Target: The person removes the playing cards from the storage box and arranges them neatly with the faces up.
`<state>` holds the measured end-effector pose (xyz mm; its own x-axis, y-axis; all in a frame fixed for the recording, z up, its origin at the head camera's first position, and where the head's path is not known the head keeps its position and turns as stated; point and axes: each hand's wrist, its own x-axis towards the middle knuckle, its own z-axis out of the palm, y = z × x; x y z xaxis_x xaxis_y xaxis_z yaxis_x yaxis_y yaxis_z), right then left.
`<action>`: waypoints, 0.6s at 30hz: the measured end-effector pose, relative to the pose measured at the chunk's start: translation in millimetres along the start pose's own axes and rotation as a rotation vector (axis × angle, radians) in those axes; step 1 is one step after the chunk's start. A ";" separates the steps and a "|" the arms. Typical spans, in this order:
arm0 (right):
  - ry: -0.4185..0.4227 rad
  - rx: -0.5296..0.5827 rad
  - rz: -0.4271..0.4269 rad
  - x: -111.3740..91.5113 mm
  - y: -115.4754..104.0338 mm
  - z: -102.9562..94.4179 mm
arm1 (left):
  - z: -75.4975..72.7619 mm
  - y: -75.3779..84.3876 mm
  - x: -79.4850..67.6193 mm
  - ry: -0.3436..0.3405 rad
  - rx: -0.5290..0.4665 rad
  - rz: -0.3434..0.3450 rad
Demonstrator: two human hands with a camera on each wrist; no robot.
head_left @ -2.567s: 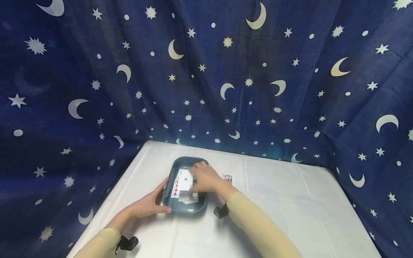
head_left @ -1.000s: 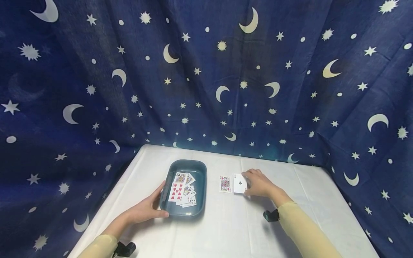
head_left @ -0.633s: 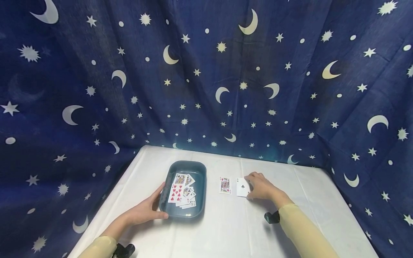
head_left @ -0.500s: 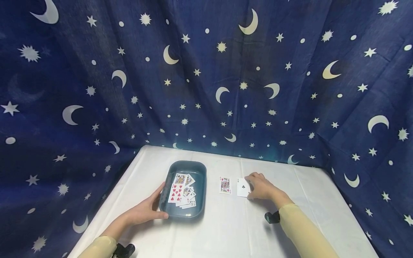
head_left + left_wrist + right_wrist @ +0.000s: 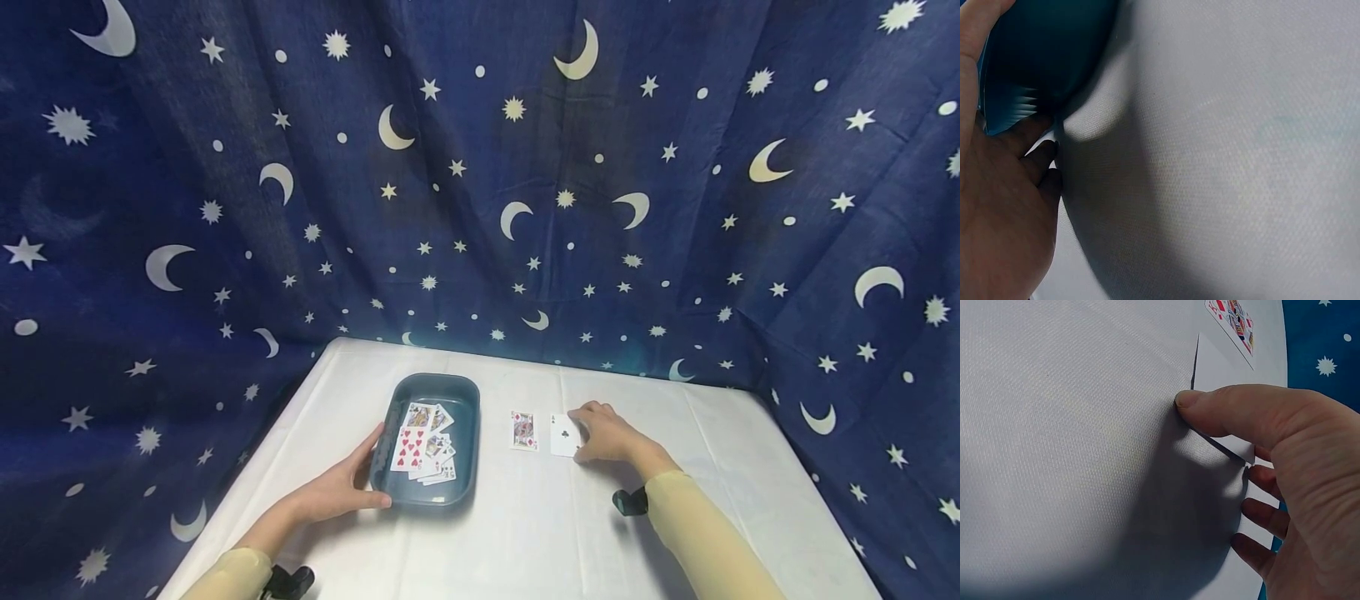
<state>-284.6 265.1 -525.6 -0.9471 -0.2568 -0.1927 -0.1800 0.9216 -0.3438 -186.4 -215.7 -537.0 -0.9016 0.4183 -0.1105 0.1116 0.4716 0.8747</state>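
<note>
My right hand (image 5: 607,433) pinches an ace of clubs (image 5: 564,435) by its right end, thumb at the near corner and fingers at the far one. The card is face up at the table surface, right of a king of diamonds (image 5: 523,431), with a narrow gap between them. In the right wrist view the thumb presses on the white card (image 5: 1213,365). My left hand (image 5: 337,483) holds the blue tray (image 5: 468,467) at its left side and near-left corner. Inside the tray several face-up cards overlap, a red hearts card (image 5: 408,450) and face cards among them.
A white cloth (image 5: 675,500) covers the table. Behind it and at both sides hangs a dark blue curtain (image 5: 450,208) with moons and stars. A small black device (image 5: 632,502) sits at the right wrist, another (image 5: 288,583) at the left.
My right hand has lifted the ace of clubs out of the tray, carried it right to beside the king of diamonds, and shifted it slightly further right. The left hand stays at the tray.
</note>
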 end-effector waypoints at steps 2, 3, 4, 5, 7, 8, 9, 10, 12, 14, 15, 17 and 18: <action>-0.004 0.002 0.004 0.4 -0.3 -1.1 | -0.6 0.9 0.6 -0.005 0.000 -0.001; -0.005 0.003 0.006 0.3 -0.4 -1.6 | -0.8 1.1 0.9 -0.007 -0.003 -0.001; -0.005 0.004 0.004 0.4 -0.6 -2.3 | -1.1 0.7 1.4 -0.008 -0.002 -0.001; -0.004 0.002 0.003 0.6 -0.5 -2.8 | -1.3 0.6 1.7 -0.008 -0.004 -0.001; -0.003 -0.004 0.001 0.6 -1.2 -4.2 | -1.7 0.3 2.6 -0.009 -0.003 -0.001; -0.001 -0.007 -0.002 0.8 -1.3 -4.5 | -1.8 0.1 3.0 -0.010 -0.005 0.000; -0.001 -0.010 -0.001 0.7 -1.8 -4.9 | -1.8 0.0 3.3 -0.009 -0.005 -0.001; 0.000 -0.013 -0.002 0.6 -2.2 -5.2 | -1.7 -0.3 3.6 -0.010 -0.005 -0.002; -0.004 -0.018 -0.003 0.1 -3.3 -5.8 | -1.4 -1.2 3.8 -0.013 -0.005 -0.008; -0.007 -0.016 -0.007 -0.8 -4.5 -6.1 | -1.2 -2.4 3.3 -0.014 0.001 -0.019; -0.008 -0.017 -0.009 -1.2 -5.1 -6.0 | -1.0 -3.2 2.9 -0.015 0.004 -0.024; -0.009 -0.014 -0.006 -2.0 -6.1 -5.5 | -0.8 -4.7 1.8 -0.015 0.016 -0.030; -0.009 -0.014 -0.003 -2.2 -6.6 -5.0 | -0.7 -5.2 1.2 -0.014 0.019 -0.030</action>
<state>-282.7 261.0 -518.2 -0.9441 -0.2618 -0.2003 -0.1860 0.9248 -0.3318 -188.4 -218.2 -541.4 -0.8988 0.4142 -0.1436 0.0921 0.4986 0.8619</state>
